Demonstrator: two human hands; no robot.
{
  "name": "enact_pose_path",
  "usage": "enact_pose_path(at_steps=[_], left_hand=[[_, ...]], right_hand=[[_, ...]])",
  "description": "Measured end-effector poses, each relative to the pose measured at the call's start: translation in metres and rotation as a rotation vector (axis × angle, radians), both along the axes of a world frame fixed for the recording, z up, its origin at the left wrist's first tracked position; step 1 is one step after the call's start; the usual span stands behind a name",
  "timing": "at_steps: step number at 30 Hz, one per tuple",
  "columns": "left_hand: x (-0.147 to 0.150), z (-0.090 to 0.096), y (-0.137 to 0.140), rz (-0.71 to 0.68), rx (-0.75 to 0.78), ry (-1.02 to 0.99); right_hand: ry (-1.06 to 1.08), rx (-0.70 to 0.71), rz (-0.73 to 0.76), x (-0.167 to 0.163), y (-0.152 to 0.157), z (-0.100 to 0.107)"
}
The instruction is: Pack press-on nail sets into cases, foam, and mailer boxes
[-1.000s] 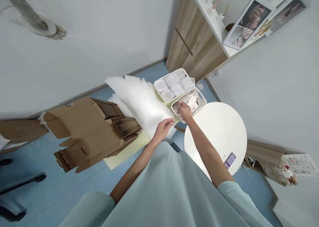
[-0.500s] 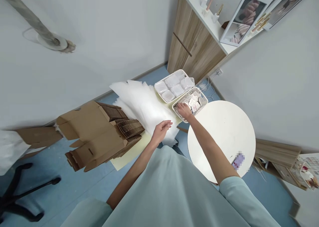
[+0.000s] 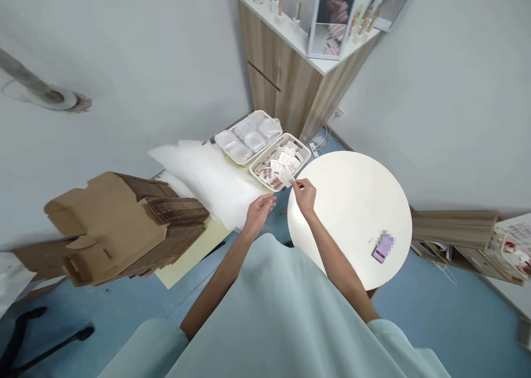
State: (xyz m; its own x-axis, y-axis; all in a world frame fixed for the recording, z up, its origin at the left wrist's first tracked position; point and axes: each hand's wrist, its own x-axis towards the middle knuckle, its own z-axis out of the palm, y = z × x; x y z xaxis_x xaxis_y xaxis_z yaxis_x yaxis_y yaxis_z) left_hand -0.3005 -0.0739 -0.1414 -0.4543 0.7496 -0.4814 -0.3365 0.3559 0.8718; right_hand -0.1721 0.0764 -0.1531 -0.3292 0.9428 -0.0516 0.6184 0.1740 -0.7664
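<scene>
My right hand (image 3: pixel 305 195) pinches the corner of a small whitish packet (image 3: pixel 286 176) over the near side of a white basket (image 3: pixel 306 152). Inside that basket lie many small packets (image 3: pixel 286 158), some with reddish patterns; their contents are too small to make out. My left hand (image 3: pixel 259 213) is empty, its fingers stretched out loosely and pointing right. It hovers beside the white foam sheets (image 3: pixel 207 173), nearest to their right edge. Behind, a second white basket (image 3: pixel 218 139) holds several clear wrapped packs (image 3: pixel 254 140).
A round white table (image 3: pixel 352 201) stands at right with a phone (image 3: pixel 382 249) on it. Flattened cardboard boxes (image 3: pixel 112 223) are stacked at left. A wooden cabinet (image 3: pixel 282 79) stands behind the baskets, with a framed picture (image 3: pixel 334 21) on top. Chair legs (image 3: pixel 45 345) show lower left.
My right hand has come up out of the packet basket, now with a packet between its fingers. My left hand stays near the foam sheets. The camera view has turned right.
</scene>
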Motion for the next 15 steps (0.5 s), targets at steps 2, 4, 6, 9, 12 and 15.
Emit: enact_pose_path(at_steps=[2, 4, 6, 9, 12, 15], left_hand=[[0.031, 0.005, 0.012, -0.045, -0.004, -0.008], [0.065, 0.009, 0.023, -0.118, -0.014, -0.021], [0.099, 0.013, 0.030, -0.212, -0.018, -0.024], [0.144, 0.018, 0.032, -0.360, -0.008, -0.007], [0.175, 0.019, 0.028, -0.454, 0.001, 0.028], [0.192, 0.020, 0.027, -0.489, -0.005, 0.075]], right_hand=[[0.229, -0.125, -0.179, 0.053, -0.020, 0.012], [0.373, -0.277, -0.317, 0.105, -0.043, 0.022], [0.457, -0.370, -0.438, 0.150, -0.068, 0.030], [0.541, -0.412, -0.547, 0.198, -0.103, 0.035], [0.596, -0.425, -0.632, 0.226, -0.129, 0.033], [0.615, -0.456, -0.694, 0.242, -0.146, 0.030]])
